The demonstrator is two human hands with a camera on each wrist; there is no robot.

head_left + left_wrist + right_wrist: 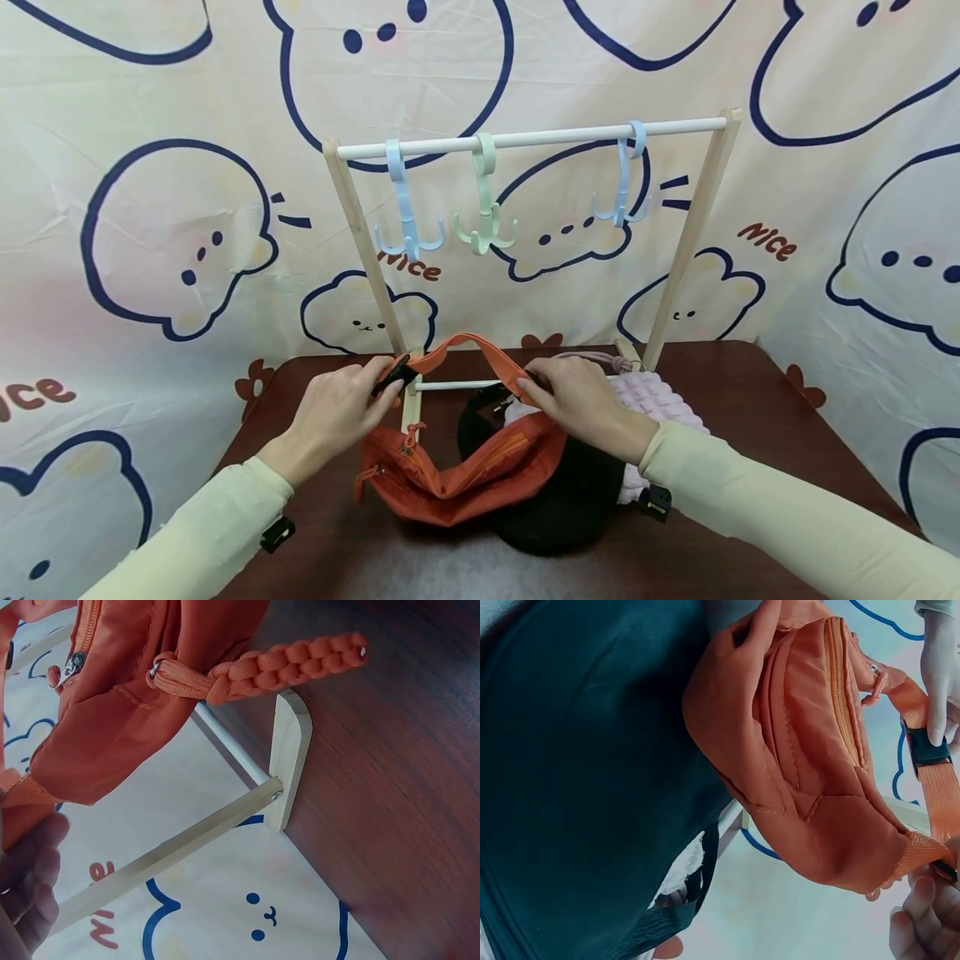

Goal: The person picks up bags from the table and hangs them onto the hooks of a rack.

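Note:
An orange waist bag hangs by its strap from both hands, just above the table. My left hand pinches the strap at a black buckle; in the right wrist view this buckle looks fastened. My right hand grips the strap's other end, its fingers partly covering a black fitting. A braided orange zipper pull juts from the bag in the left wrist view. Behind and beneath the bag lies a black cap-like item, partly hidden.
A wooden rack with a white top rail stands at the back. From it hang a blue hook, a green hook and another blue hook. A pale pink puffy bag lies right on the brown table.

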